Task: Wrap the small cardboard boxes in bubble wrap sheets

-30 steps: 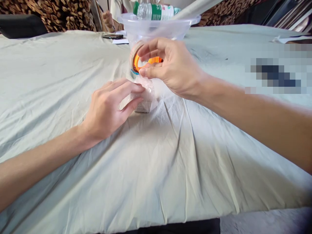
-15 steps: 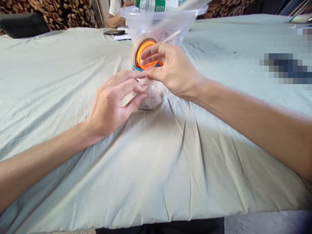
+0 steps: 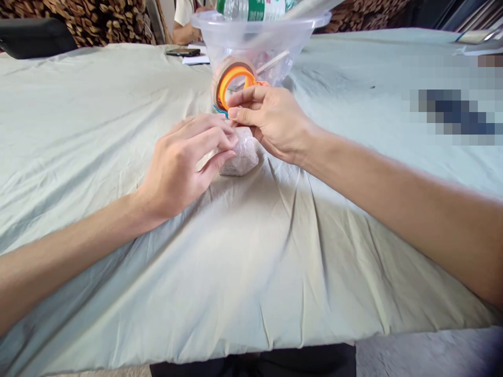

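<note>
A small package in clear bubble wrap (image 3: 244,154) sits on the cloth in front of me. My left hand (image 3: 184,162) is at its left side, with curled fingers and thumb against the wrap. Over the package's top, my right hand (image 3: 275,123) has thumb and fingers pinched together. What lies in that pinch is too small or hidden to make out. Just behind the hands, a roll of tape (image 3: 215,89) with an orange core stands on edge. Something orange (image 3: 261,83) shows behind my right fingers, and a bit of blue (image 3: 221,111) lies under the roll.
A clear plastic basin (image 3: 220,39) stands behind the tape, holding a green-labelled bottle (image 3: 261,9). A phone (image 3: 183,52) lies on paper at the back, near another person's arm (image 3: 186,34). A black case (image 3: 37,37) is far left. Wrinkled pale cloth (image 3: 251,262) covers the table.
My right hand has lowered slightly toward the package and its thumb and fingers have come closer together. My left hand stays almost in place.
</note>
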Demonstrator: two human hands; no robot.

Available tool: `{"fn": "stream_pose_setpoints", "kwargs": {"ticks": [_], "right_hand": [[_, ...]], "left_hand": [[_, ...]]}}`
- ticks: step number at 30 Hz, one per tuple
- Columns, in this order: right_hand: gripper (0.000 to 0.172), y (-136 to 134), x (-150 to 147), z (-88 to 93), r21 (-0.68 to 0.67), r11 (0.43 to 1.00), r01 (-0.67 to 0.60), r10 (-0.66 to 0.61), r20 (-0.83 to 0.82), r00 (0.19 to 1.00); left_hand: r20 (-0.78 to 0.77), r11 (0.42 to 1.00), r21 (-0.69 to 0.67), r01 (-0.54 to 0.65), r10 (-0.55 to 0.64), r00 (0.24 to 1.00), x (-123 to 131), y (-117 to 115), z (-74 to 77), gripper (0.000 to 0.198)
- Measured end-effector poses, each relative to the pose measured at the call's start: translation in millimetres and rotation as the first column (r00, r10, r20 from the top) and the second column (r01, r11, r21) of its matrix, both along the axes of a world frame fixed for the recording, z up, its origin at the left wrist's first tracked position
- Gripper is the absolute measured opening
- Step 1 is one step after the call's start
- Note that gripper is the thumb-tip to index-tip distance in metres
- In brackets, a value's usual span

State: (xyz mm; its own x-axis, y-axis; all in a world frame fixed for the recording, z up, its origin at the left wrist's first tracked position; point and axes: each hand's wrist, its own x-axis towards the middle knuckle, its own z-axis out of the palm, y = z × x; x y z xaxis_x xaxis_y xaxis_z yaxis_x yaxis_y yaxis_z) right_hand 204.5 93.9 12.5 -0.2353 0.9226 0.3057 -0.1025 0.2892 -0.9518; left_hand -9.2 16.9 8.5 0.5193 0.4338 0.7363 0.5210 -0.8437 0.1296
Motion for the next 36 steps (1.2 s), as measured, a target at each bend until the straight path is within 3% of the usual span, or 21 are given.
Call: {"fn": "stream_pose_setpoints", "kwargs": {"ticks": [10,17,24,29,36], "right_hand": [[0.064,10,-4,-20.7,0.03,0.996,0.08,-0.083,0.127,0.988],[0.027,17,2,-20.0,0.016,0.999,0.045,-0.048,0.195,0.98],[0.024,25,9,-15.0,0.002,0.997,-0.079,0.075,0.26,0.963],[0.024,26,9,-17.4,0.103,0.988,-0.113,0.075,0.316,0.946],[0.022,24,18,-14.8,0.314,0.947,-0.071,-0.066,0.405,0.912]], "left_hand": [[0.002,0.998,-0.065,0.001,-0.001,1.0,1,2,0.5,0.014],[-0.011,0.998,-0.052,-0.022,0.022,1.0,-1,3,0.1,0.015],[0.024,0.998,-0.056,-0.01,0.012,1.0,0,2,-2.1,0.016],[0.026,1.0,0.001,0.013,-0.013,1.0,-1,4,-2.7,0.012],[0.01,1.0,0.005,0.026,-0.026,1.0,-1,1,-2.7,0.014]]}}
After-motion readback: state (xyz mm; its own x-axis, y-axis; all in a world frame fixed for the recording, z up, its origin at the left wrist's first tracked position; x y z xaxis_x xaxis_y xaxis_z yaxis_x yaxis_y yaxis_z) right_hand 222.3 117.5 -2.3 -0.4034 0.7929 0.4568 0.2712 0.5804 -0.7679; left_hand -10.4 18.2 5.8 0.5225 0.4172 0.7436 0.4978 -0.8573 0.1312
